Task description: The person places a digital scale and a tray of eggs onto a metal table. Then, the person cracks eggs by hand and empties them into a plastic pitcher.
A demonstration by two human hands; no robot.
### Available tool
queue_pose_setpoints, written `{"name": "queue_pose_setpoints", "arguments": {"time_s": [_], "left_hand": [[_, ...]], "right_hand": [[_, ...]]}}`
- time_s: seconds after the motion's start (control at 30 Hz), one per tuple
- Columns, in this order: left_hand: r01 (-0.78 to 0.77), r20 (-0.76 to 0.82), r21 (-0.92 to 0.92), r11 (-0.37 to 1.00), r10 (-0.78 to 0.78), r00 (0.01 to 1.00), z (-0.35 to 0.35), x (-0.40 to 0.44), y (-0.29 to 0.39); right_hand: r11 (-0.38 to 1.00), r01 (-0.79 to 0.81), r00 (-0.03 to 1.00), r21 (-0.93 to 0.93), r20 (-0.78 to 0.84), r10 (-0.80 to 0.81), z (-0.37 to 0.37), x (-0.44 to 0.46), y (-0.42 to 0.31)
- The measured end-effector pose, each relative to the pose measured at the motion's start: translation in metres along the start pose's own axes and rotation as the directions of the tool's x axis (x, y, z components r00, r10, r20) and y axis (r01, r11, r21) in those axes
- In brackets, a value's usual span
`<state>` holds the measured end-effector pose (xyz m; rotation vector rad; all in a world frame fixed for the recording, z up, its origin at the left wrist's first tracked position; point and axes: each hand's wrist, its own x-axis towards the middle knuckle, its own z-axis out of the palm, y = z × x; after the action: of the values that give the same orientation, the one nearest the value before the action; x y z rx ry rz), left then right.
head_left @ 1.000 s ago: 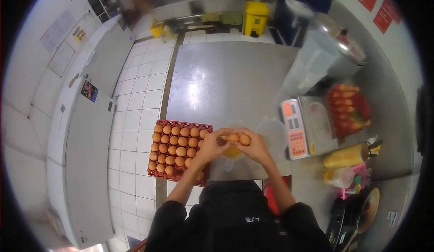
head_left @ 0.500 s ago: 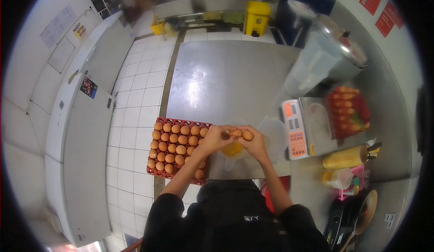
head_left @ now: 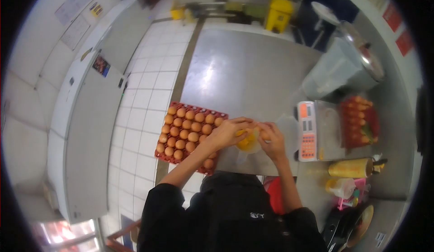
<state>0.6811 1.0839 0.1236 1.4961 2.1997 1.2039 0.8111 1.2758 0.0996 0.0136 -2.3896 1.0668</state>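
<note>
Both my hands are raised over a clear jug (head_left: 243,156) with yellow egg yolk (head_left: 246,142) in it. My left hand (head_left: 229,132) has curled fingers around a piece of eggshell, mostly hidden by the fingers. Close beside it, my right hand (head_left: 274,143) grips a brown egg (head_left: 266,135) in its palm and fingers. The fingertips of the two hands nearly meet above the jug. Left of the jug, under my left forearm, a red tray (head_left: 192,106) carries rows of brown eggs (head_left: 195,126).
Right of the jug stands a translucent container (head_left: 288,127), then a scale with orange keys (head_left: 308,145). Behind are a red tray of eggs (head_left: 357,121) and a large grey bin (head_left: 327,68). A yellow roll (head_left: 350,167) and a pan (head_left: 363,225) lie to the right.
My hands have shifted slightly apart, and the yolk in the jug shows more between them. The whole view has turned and moved, so the table appears farther right.
</note>
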Motion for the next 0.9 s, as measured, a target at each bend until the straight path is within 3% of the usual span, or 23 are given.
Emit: {"name": "queue_pose_setpoints", "arguments": {"time_s": [0.07,0.1,0.13,0.17,0.2,0.27,0.3,0.33,0.37,0.4,0.43,0.5,0.53,0.57,0.6,0.63,0.67,0.73,0.8,0.87,0.9], "left_hand": [[-0.005,-0.046,-0.07,0.998,0.002,0.999,0.004,-0.008,-0.002],[0.035,-0.058,-0.061,0.998,-0.039,0.998,0.002,-0.016,0.006],[0.098,-0.099,-0.166,0.981,-0.115,0.988,0.0,-0.023,0.014],[0.147,-0.132,-0.272,0.951,-0.188,0.973,-0.003,-0.031,0.019],[0.169,-0.135,-0.266,0.949,-0.21,0.968,-0.001,-0.044,0.016],[0.102,-0.306,-0.255,0.961,-0.18,0.935,0.014,-0.072,0.01],[0.196,-0.251,-0.379,0.905,-0.304,0.919,0.016,-0.089,0.008],[0.201,-0.246,-0.381,0.903,-0.308,0.919,0.02,-0.104,0.009],[0.232,-0.321,-0.499,0.835,-0.426,0.846,0.026,-0.12,0.01],[0.24,-0.372,-0.611,0.754,-0.542,0.754,0.03,-0.136,0.012],[0.242,-0.363,-0.616,0.75,-0.542,0.758,0.032,-0.153,0.014],[0.367,-0.533,-0.419,0.831,-0.552,0.642,0.031,-0.184,0.013],[0.363,-0.535,-0.425,0.829,-0.554,0.638,0.031,-0.196,0.004],[0.468,-0.578,-0.107,0.877,-0.438,0.689,0.032,-0.21,-0.009],[0.528,-0.578,0.224,0.819,-0.325,0.749,0.031,-0.218,-0.014],[0.568,-0.566,0.333,0.752,-0.322,0.759,0.032,-0.223,-0.02],[0.575,-0.571,0.335,0.747,-0.324,0.754,0.027,-0.229,-0.018],[0.618,-0.588,0.315,0.721,-0.363,0.723,0.015,-0.237,-0.016],[0.595,-0.563,0.234,0.769,-0.392,0.727,-0.011,-0.247,-0.02],[0.526,-0.347,0.524,0.67,-0.396,0.85,-0.036,-0.255,-0.029],[0.47,-0.274,0.609,0.638,-0.387,0.881,-0.042,-0.257,-0.035]], "right_hand": [[0.999,0.038,0.999,0.029,0.003,-0.038,0.007,-0.002,-0.005],[0.98,-0.122,0.992,0.156,0.008,0.123,0.012,-0.005,-0.01],[0.92,-0.281,0.959,0.272,0.037,0.282,0.018,-0.006,-0.014],[0.913,-0.286,0.958,0.291,0.065,0.28,0.024,-0.008,-0.018],[0.884,-0.324,0.946,0.337,0.145,0.291,0.03,-0.009,-0.021],[0.851,-0.366,0.927,0.377,0.225,0.299,0.039,-0.006,-0.031],[0.826,-0.417,0.892,0.378,0.345,0.293,0.043,-0.005,-0.039],[0.802,-0.468,0.844,0.372,0.456,0.281,0.047,-0.002,-0.048],[0.798,-0.474,0.842,0.371,0.457,0.288,0.051,0.002,-0.061],[0.85,-0.406,0.844,0.336,0.494,0.208,0.056,0.008,-0.076],[0.894,-0.331,0.837,0.301,0.532,0.131,0.061,0.011,-0.087],[0.873,-0.355,0.847,0.335,0.511,0.148,0.079,0.006,-0.092],[0.847,-0.372,0.856,0.379,0.492,0.156,0.085,0.005,-0.092],[0.85,-0.371,0.853,0.375,0.499,0.152,0.087,0.005,-0.093],[0.83,-0.448,0.821,0.333,0.52,0.235,0.09,0.005,-0.094],[0.801,-0.523,0.782,0.291,0.537,0.315,0.093,0.004,-0.096],[0.801,-0.521,0.781,0.295,0.543,0.308,0.098,0.002,-0.096],[0.846,-0.437,0.868,0.307,0.391,0.306,0.103,-0.007,-0.092],[0.812,-0.478,0.862,0.334,0.354,0.362,0.11,-0.024,-0.076],[0.778,-0.511,0.855,0.367,0.315,0.412,0.108,-0.024,-0.073],[0.645,-0.634,0.772,0.427,0.397,0.496,0.102,-0.022,-0.077]]}}
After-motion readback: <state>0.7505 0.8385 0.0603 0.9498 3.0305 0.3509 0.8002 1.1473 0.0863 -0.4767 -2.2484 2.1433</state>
